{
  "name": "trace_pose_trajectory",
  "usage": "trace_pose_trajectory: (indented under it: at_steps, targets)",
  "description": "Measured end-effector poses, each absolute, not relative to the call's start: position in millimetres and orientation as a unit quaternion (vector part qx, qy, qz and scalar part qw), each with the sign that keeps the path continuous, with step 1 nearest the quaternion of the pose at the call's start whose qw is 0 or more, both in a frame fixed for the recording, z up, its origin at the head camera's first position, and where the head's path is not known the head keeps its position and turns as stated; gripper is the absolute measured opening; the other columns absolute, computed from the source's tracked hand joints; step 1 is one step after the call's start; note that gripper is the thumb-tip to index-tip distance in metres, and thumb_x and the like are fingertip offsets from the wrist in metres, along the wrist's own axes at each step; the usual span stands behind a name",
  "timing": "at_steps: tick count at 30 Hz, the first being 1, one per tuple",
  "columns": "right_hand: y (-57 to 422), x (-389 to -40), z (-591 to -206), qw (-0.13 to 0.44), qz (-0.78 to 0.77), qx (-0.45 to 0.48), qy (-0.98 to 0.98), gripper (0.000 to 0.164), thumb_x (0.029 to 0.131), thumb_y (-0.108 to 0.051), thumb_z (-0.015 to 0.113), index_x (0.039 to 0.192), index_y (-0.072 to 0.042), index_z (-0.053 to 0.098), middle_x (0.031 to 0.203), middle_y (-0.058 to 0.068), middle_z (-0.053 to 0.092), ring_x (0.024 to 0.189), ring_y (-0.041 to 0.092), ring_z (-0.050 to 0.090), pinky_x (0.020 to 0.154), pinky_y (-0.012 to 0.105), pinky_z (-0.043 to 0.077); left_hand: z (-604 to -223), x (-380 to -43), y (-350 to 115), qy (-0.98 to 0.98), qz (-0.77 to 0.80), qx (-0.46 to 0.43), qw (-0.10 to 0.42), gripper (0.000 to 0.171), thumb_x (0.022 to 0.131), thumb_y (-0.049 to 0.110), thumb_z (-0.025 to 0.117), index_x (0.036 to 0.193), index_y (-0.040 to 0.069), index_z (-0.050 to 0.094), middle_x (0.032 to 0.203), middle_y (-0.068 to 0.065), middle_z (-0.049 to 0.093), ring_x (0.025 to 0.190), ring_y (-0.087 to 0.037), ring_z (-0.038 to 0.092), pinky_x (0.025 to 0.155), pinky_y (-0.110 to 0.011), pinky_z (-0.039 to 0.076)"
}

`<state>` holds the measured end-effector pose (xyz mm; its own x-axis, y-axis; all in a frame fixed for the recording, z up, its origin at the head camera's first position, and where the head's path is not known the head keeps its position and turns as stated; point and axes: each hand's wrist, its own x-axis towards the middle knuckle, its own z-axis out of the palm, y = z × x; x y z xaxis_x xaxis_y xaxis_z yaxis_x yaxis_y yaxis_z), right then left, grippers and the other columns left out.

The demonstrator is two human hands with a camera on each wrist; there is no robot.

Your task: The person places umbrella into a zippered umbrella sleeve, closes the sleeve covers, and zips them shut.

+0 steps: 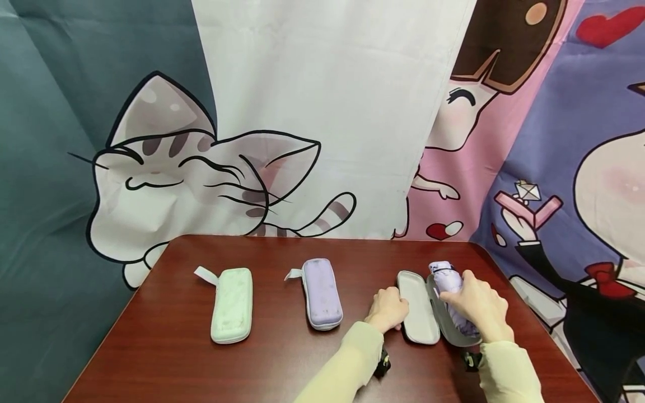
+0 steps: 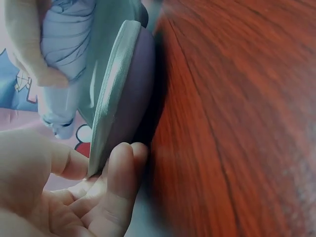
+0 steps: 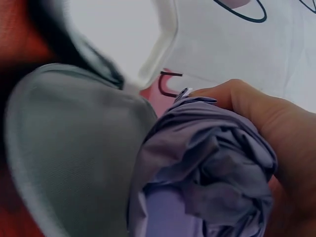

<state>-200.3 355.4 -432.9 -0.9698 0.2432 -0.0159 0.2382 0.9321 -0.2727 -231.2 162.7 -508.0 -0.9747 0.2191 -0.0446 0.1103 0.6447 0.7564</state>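
An unzipped case lies spread on the right of the table, purple outside and grey inside. My left hand (image 1: 388, 309) pinches the edge of one case half (image 1: 419, 308) between thumb and fingers, clearest in the left wrist view, where its purple outer shell (image 2: 136, 94) shows. A folded lavender umbrella (image 1: 447, 278) with a dark strap lies over the other case half (image 1: 443, 322). Curled round the umbrella's middle is my right hand (image 1: 478, 305). The right wrist view shows the umbrella's bunched fabric end (image 3: 212, 168) beside the grey lining (image 3: 84, 143).
A closed purple case (image 1: 322, 294) with a pale strap lies at mid-table. Further left is a closed light green case (image 1: 232, 305), also with a strap. The reddish-brown table (image 1: 161, 330) ends at a cartoon-printed cloth (image 1: 327, 84) behind it.
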Motion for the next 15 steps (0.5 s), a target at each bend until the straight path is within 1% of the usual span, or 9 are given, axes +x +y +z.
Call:
trace_pose_trajectory:
  at_steps: [3,6,10,15]
  targets:
    - [356,-199,-438,0.011,0.140,-0.126,-0.982,0.070,0.076,-0.052,0.072,0.112,0.002,0.046,0.085,0.025,0.058,0.068,0.038,0.056,0.053,0.051,0.040,-508,-232,162,0.906,0.408,0.093,0.064,0.024,0.089,0.017,0.054,0.065,0.016,0.055,0.041,0.003,0.048,0.028,-0.009,0.048,0.049,-0.022,0.044]
    - [356,-199,-445,0.021,0.146,-0.128,-0.981,0.068,0.076,-0.050,0.072,0.111,0.002,0.046,0.084,0.025,0.058,0.069,0.039,0.056,0.053,0.052,0.040,-510,-233,162,0.907,0.406,0.093,0.063,0.022,0.088,0.017,0.053,0.066,0.016,0.056,0.041,0.003,0.048,0.029,-0.009,0.048,0.052,-0.022,0.046]
    - [358,-199,-457,0.029,0.153,-0.125,-0.980,0.070,0.076,-0.049,0.073,0.112,0.004,0.044,0.087,0.026,0.058,0.071,0.041,0.057,0.053,0.053,0.042,-513,-234,162,0.906,0.409,0.092,0.067,0.023,0.088,0.016,0.053,0.066,0.016,0.057,0.038,0.004,0.048,0.029,-0.010,0.049,0.053,-0.022,0.047]
    - [361,-199,-470,0.051,0.160,-0.115,-0.979,0.067,0.075,-0.043,0.075,0.110,0.005,0.043,0.088,0.026,0.055,0.073,0.042,0.056,0.054,0.055,0.043,-513,-234,162,0.905,0.412,0.083,0.063,0.022,0.088,0.015,0.053,0.066,0.016,0.057,0.036,0.005,0.048,0.030,-0.009,0.049,0.056,-0.023,0.048]
